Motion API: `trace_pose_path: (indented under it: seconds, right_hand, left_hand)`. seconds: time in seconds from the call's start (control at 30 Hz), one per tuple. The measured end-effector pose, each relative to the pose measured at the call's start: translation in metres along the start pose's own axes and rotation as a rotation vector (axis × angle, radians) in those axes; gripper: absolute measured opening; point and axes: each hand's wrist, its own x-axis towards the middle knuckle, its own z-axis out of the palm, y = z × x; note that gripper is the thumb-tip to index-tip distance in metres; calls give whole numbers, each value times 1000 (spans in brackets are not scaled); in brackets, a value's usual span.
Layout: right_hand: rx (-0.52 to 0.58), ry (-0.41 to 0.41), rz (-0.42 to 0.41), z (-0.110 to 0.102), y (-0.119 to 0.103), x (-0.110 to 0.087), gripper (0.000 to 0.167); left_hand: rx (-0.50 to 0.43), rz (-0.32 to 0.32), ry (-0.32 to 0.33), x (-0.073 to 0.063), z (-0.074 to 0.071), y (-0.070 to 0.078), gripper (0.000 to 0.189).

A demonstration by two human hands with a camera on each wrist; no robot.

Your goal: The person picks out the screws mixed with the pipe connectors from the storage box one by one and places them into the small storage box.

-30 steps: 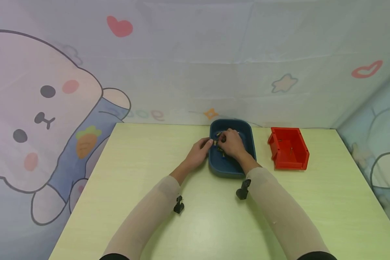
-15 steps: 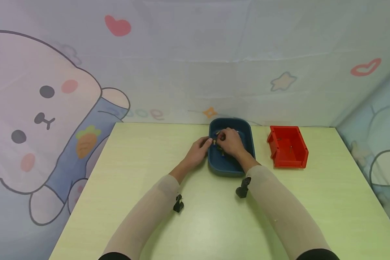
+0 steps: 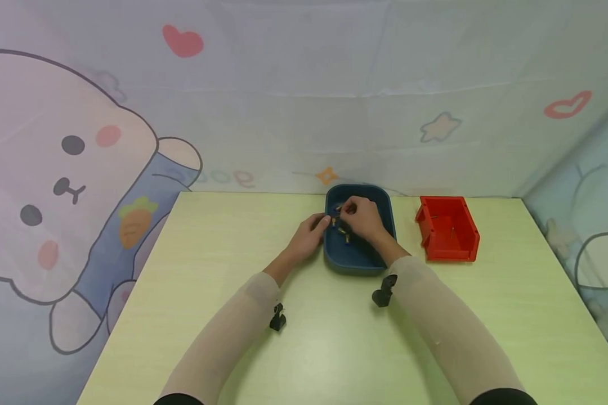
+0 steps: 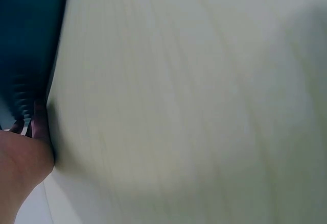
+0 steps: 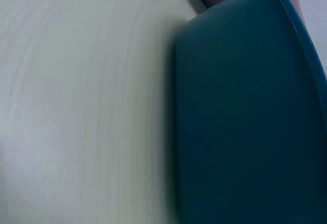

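A dark blue tray (image 3: 357,260) stands at the table's back edge in the head view, with several small brass-coloured screws (image 3: 347,238) inside. My left hand (image 3: 305,238) holds its left wall, thumb at the rim and fingers along the outside. In the left wrist view those fingers (image 4: 40,119) lie against the tray wall. Over the tray's inside is my right hand (image 3: 362,218), fingers curled and thumb and forefinger together, seemingly pinching a small brass-coloured screw, mostly hidden by the fingertips. The right wrist view shows mainly the tray's outer wall (image 5: 245,112).
A red open-fronted bin (image 3: 450,254) stands to the right of the tray, with a couple of thin screws (image 3: 453,232) inside. The light wooden table (image 3: 324,337) extends toward me, and a printed curtain (image 3: 304,112) hangs behind it.
My right hand has lifted slightly and shifted to the right, uncovering more of the screws in the tray. The left hand stays at the tray's left side.
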Motion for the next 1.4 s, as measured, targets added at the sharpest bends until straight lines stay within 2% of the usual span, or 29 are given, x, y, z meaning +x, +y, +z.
trace_pose_path:
  seconds: [0.23,0.5,0.9,1.4]
  right_hand:
    - [25,31,9,-8,-5,-5,6]
    - [91,47,7,-22,-14,-11,16]
    - [87,75,-21,-33,-10,-17,6]
    - [75,61,-10,-52,-3,-29,7]
  left_hand:
    - [-7,1,2,1,0,0,60]
    - [1,4,4,2,1,1,59]
    - [-11,11,0,3,3,0,62]
    - [14,12,12,6,4,-5,66]
